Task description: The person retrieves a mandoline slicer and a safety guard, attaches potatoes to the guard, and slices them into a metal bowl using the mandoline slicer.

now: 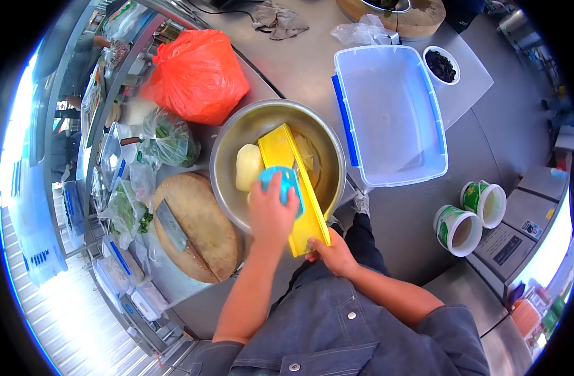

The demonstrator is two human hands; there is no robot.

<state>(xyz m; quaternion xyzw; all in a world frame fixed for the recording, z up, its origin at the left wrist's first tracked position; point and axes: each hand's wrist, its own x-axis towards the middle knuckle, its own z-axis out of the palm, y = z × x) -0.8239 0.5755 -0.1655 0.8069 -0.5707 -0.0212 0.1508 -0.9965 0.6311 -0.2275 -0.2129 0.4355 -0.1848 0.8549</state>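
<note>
A yellow mandoline slicer (pixel 312 216) lies slanted across a large steel bowl (pixel 221 191), its upper end inside the bowl and its lower end toward my body. My right hand (pixel 334 253) is closed around that lower end, thumb on top. On the slicer's face sits a blue hand guard (pixel 283 180), and my left hand (pixel 271 207) grips it from above, slightly blurred. Whatever lies under the guard is hidden. In the bowl, left of the slicer, rests a peeled pale potato (pixel 248 167). Thin pale slices (pixel 308 152) show on the slicer's other side.
Left of the bowl, a cleaver (pixel 172 224) lies on a round wooden chopping board (pixel 202 250). A red plastic bag (pixel 199 78) stands behind it. To the right are a clear plastic tub (pixel 393 113), a cup of dark pieces (pixel 442 66) and two white-green buckets (pixel 457 230) on the floor.
</note>
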